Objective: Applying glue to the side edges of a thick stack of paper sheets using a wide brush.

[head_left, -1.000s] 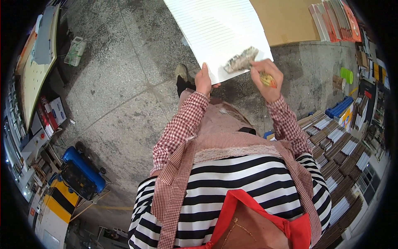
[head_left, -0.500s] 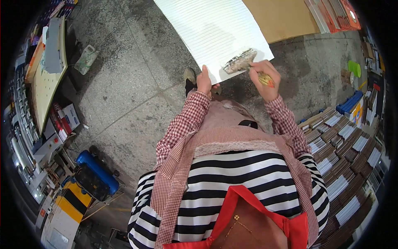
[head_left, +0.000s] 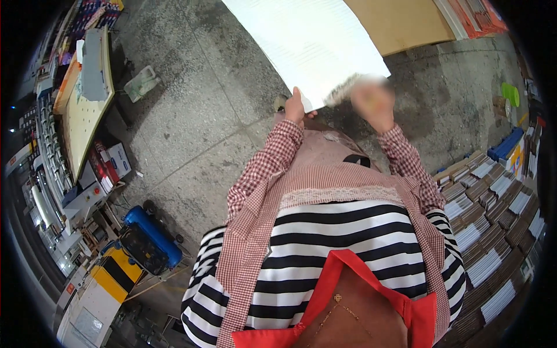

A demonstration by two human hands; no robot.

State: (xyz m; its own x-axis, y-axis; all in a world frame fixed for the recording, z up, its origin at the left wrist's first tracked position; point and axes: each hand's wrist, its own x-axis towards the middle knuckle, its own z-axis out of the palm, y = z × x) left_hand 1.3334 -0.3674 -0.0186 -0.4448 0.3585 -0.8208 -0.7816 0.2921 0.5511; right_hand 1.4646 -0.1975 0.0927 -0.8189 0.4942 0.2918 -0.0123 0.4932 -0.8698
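Note:
A large white sheet with fine parallel lines (head_left: 307,46) stretches away in front of me. At its near left corner, my left hand (head_left: 295,107) pinches the edge, thumb on top and fingers underneath. My right hand (head_left: 374,104) is closed around the handle of a wide brush (head_left: 343,90) at the sheet's near right part. Motion smears this hand and the brush. The pale, dark-flecked bristles lie against the sheet near its front edge; whether they press on it I cannot tell.
Brown board (head_left: 406,23) lies beyond the sheet on the right. Stacks of folded cardboard (head_left: 487,214) fill the right side. On the left stand a blue air tank (head_left: 152,235), a cream perforated panel (head_left: 87,116) and a clear plastic container (head_left: 141,83) on the concrete floor.
The brush has swept toward me, to the sheet's front edge, and is now blurred along with my right hand. My left hand keeps its grip on the corner. The whole view has shifted slightly.

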